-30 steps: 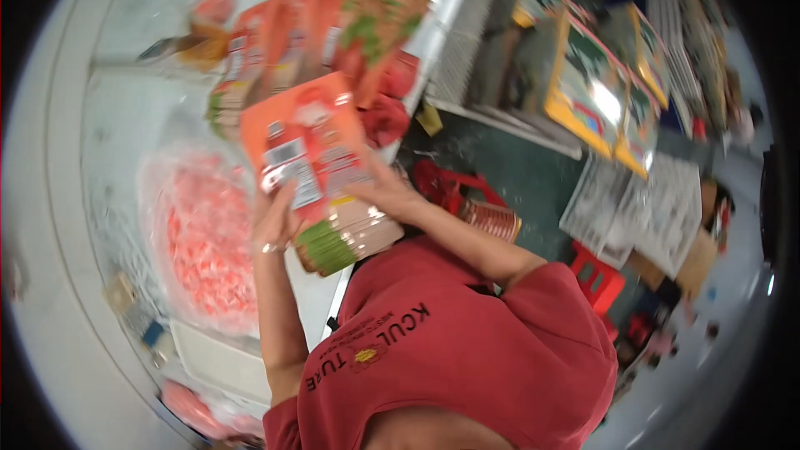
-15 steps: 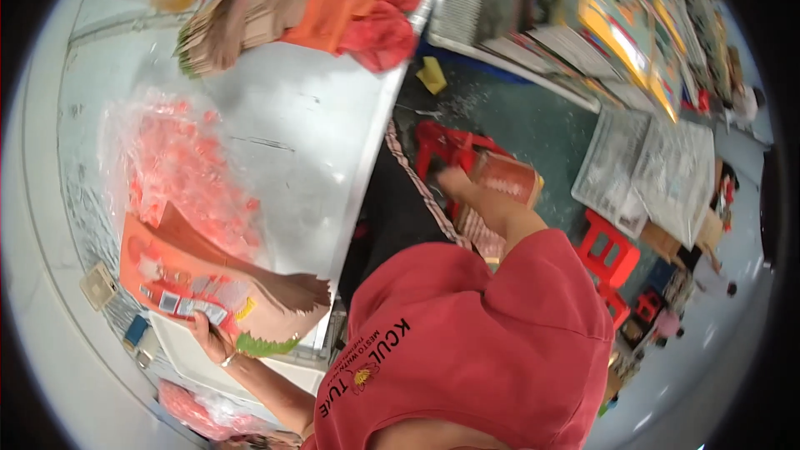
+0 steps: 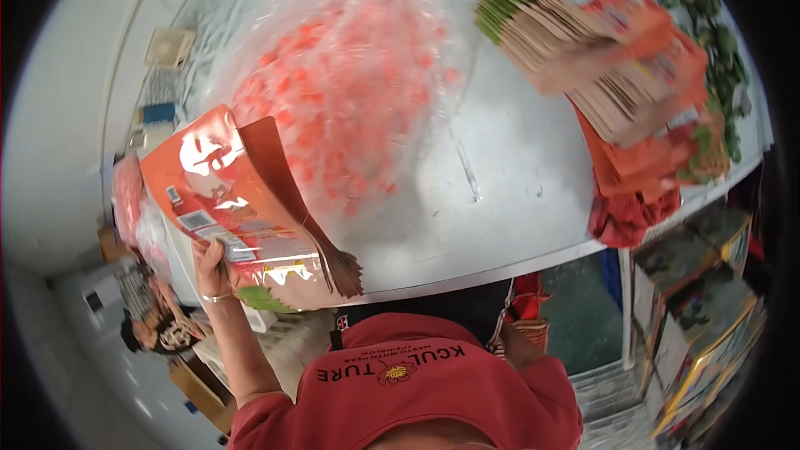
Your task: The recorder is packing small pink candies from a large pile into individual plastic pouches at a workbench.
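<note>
My left hand (image 3: 210, 265) grips a thick bundle of orange printed pouches (image 3: 242, 200) by its near left edge, fingers closed on it. The bundle is tilted above the table's left part, its right-hand edges fanned out. Just beyond it lies a large clear plastic bag (image 3: 350, 108) full of small orange-red pieces, too blurred to name. My right forearm (image 3: 523, 345) goes down beside my body below the table's edge, and the right hand is hidden.
Stacks of similar pouches (image 3: 575, 42) lie on the white table (image 3: 492, 225) at the right, near a red plastic bag (image 3: 637, 217) and dark green bundles (image 3: 721, 58). Racks of printed sheets (image 3: 708, 350) stand at lower right. Another person (image 3: 150, 308) is at lower left.
My view has swung left toward the table, so the pouch stacks now appear at the right. The left hand still holds its bundle. The right forearm, earlier reaching toward the red stool, shows less.
</note>
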### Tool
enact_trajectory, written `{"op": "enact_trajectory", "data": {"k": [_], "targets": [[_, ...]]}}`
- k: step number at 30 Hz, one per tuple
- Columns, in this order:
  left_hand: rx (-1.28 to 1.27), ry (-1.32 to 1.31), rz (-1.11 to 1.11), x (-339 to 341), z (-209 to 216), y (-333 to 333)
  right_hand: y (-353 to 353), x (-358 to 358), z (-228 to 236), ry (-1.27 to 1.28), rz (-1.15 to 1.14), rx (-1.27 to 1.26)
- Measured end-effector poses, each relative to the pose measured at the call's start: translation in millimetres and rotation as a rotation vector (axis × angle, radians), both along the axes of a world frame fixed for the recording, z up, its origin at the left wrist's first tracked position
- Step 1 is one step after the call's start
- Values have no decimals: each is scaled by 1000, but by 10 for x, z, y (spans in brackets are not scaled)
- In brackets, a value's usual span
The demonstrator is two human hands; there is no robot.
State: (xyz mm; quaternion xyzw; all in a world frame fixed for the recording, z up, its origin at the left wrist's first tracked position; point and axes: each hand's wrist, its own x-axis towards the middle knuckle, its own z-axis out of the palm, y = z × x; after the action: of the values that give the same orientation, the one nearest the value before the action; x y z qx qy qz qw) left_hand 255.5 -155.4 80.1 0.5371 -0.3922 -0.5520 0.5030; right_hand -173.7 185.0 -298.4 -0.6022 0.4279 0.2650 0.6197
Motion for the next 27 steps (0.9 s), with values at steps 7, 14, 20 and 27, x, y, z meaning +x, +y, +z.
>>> {"op": "enact_trajectory", "data": {"k": [7,14,20,27], "targets": [[-42,108,179,556,46,586,-1396,-71,289,-53,-120,93],[-27,267,350,559,-525,808,-2335,394,724,-70,-390,221],[-118,402,412,730,-1082,1263,-1551,-942,1344,-53,-650,311],[-210,624,423,438,-1425,1364,-3913,293,3196,-626,-495,-1104]]}}
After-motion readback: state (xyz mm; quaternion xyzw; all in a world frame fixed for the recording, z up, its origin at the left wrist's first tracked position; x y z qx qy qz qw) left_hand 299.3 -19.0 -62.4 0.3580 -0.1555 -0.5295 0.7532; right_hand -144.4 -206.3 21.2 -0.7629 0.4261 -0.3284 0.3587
